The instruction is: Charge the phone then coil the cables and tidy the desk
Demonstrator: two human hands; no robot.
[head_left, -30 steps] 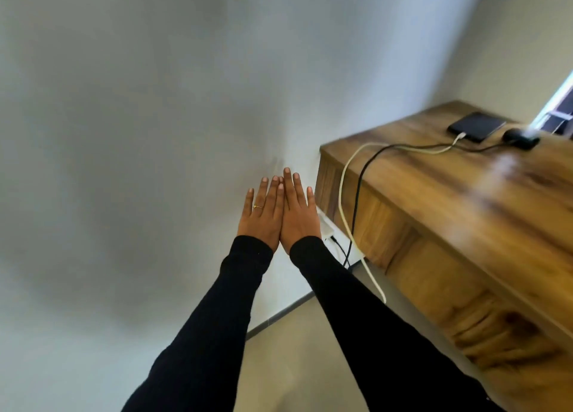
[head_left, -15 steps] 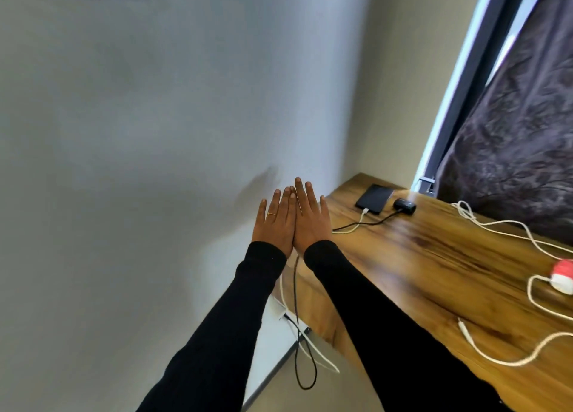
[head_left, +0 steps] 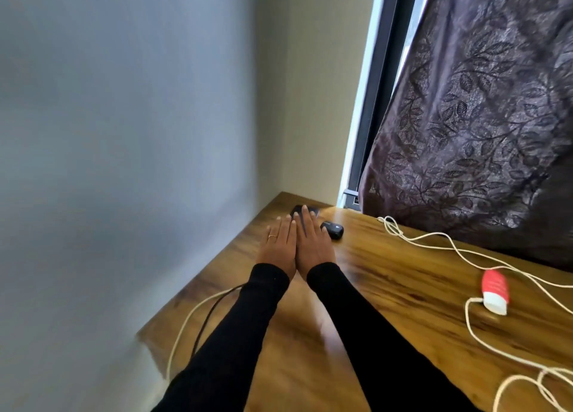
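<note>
1. The flat black phone [head_left: 307, 209] lies on the brown wooden desk [head_left: 403, 275], in the far corner by the wall. The fingertips cover part of it, so I cannot tell if a plug is in it.
2. A phone like this is likely stiff, smooth and a bit slippery. Its glass can break. I would take it by its two long edges and keep it low over the desk.
3. The left hand [head_left: 279, 244] is flat, with straight fingers held close together. It holds nothing. There is a thin ring on one finger.
4. The right hand [head_left: 313, 241] is flat too and holds nothing. It is side by side with the left hand, touching it. Its fingertips reach over the near part of the phone. I cannot tell if the hands rest on the desk or float just above it.
5. A small black rounded gadget [head_left: 332, 230] sits just beside the right hand.
6. A long white cable [head_left: 459, 250] lies loose across the right side of the desk. It is soft and bendy, so it should coil easily. It is best held near its plug ends.
7. A red and white plug-like piece [head_left: 495, 290] lies on that white cable.
8. A cream cable [head_left: 183, 321] and a thin black cable [head_left: 208, 315] hang over the left edge of the desk.
9. A dark purple curtain with a leaf pattern [head_left: 483, 117] hangs behind the desk.
</note>
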